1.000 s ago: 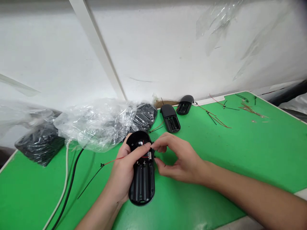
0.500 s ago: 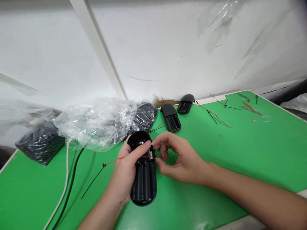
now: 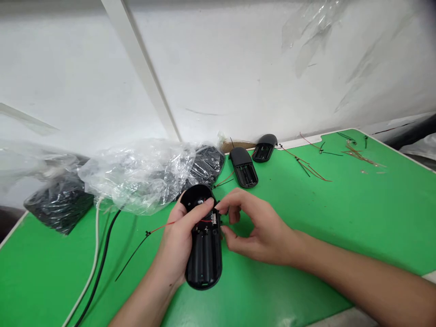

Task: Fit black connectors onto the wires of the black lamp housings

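Observation:
My left hand [image 3: 173,245] is closed around a black plastic battery housing [image 3: 203,261], its thumb lying across the upper part. Long battery channels run along the housing's lower half, and the rounded hollow end points away from me. A small white connector [image 3: 214,219] sits near the right edge, beside the left thumb. A thin red wire [image 3: 162,226] passes under that thumb and leaves to the left, with a black wire [image 3: 132,254] beyond a small black piece. My right hand [image 3: 254,229] is curled at the housing's right edge, thumb and forefinger about small black parts that are partly hidden.
Two similar black housings [image 3: 244,168] lie at the back, one behind the other. Loose red and black wires [image 3: 308,165] are spread to the right. Clear plastic bags [image 3: 136,175] with black contents lie at the left, near a white cable [image 3: 93,254] and a black cable [image 3: 102,265].
The housing and both hands are in nearly the same place. My right thumb and fingers have shifted only slightly at the edge, and the whole view has moved a little.

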